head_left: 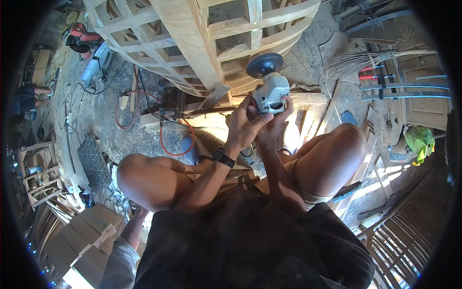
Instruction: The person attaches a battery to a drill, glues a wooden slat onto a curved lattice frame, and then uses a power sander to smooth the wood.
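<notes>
An angle grinder [272, 95] with a grey metal head and a round dark disc [264, 65] is held up in front of my knees. My left hand [246, 121] wraps round its body from the left, thumb laid across it. From the right, my right hand [275, 124] grips the same tool, its fingers partly hidden behind the casing. Just beyond the disc stands a curved wooden lattice frame [236, 29] with a broad upright plank [187, 43]; the disc overlaps it in view, and I cannot tell whether they touch.
An orange hose [194, 137] loops on the floor left of my arms. A red power tool [79, 38] lies at far left, a twig broom [356, 62] and clamps [404, 91] at right. Cardboard [86, 236] lies lower left, beside another person's limb [132, 231]. Another person's legs [41, 91] show farther left.
</notes>
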Demonstrator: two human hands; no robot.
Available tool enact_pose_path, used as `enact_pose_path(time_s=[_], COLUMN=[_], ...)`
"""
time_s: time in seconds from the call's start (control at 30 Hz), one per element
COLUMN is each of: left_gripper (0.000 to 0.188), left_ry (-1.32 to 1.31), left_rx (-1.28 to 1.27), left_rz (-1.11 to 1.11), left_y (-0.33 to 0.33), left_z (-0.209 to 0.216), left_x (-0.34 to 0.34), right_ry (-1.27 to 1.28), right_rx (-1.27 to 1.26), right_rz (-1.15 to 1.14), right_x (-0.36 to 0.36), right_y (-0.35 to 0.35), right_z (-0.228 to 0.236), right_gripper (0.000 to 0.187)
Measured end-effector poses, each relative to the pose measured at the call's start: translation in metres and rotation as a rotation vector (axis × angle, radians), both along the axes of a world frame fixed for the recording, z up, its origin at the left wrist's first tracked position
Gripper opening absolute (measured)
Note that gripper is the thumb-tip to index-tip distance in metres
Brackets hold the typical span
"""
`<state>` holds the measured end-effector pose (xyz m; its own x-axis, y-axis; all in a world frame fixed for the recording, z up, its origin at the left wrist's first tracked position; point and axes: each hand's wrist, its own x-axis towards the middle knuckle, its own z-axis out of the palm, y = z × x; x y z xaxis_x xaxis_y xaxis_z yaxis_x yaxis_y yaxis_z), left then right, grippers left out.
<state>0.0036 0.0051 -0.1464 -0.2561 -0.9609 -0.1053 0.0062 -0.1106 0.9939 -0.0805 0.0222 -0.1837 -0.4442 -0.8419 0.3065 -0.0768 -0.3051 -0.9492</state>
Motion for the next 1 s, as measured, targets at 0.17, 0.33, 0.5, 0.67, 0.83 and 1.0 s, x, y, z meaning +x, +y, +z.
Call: enact_pose_path(time_s=[0.17, 0.33, 0.5, 0.67, 0.83, 1.0], left_gripper=[0.068, 0.067, 0.064, 0.065, 0.061, 0.063], left_ry=[-0.037, 0.067, 0.158, 0.151, 0.199, -0.004], left_rx=[-0.036, 0.000, 0.019, -0.019, -0.058, -0.024], left_rz=[-0.046, 0.050, 0.048, 0.052, -0.053, -0.161], left_y=[-0.001, -0.003, 0.001, -0.001, 0.002, 0.012], left_z=[-0.009, -0.007, -0.016, -0.006, 0.013, -0.011], left_x=[0.000, 0.004, 0.005, 0.001, -0.006, 0.003], right_ry=[-0.172, 0.079, 0.041, 0.024, -0.191, -0.321], right_rx=[0.046, 0.059, 0.060, 0.045, 0.047, 0.147], right_rz=[0.029, 0.003, 0.049, 0.038, 0.002, -0.109], right_x=[-0.002, 0.000, 0.002, -0.004, -0.015, -0.051], right_y=[0.004, -0.005, 0.000, -0.003, -0.001, 0.005], right_z=[-0.007, -0.007, -0.010, -0.010, 0.017, 0.019], right_gripper=[0.092, 0.093, 0.094, 0.093, 0.086, 0.077])
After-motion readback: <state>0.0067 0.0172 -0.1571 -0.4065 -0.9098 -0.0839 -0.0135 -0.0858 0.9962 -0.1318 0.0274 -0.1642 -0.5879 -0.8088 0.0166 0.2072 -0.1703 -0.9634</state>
